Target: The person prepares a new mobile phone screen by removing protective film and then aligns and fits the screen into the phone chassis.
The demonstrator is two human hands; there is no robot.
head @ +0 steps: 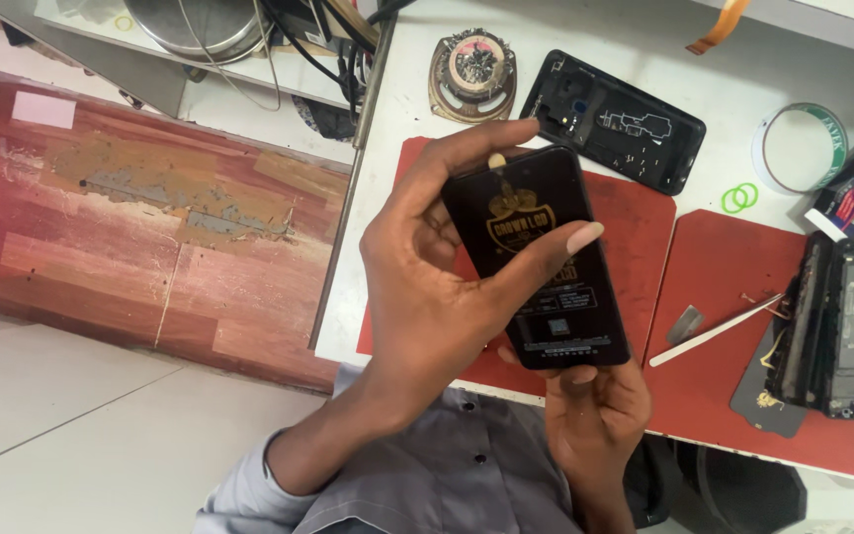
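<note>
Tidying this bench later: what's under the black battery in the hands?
Under the black battery, held by left hand and right hand, lies a red mat; anything directly beneath is hidden.

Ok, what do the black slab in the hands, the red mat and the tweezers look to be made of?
Black slab: glossy film or plastic wrap, judging by the sheen and gold print; what lies under it is unclear. Red mat: matte, likely rubber or silicone, lying flat with rounded corners. Tweezers: pale, smooth and thin, probably metal, though light plastic is possible. Left hand and right hand hold the slab.
</note>
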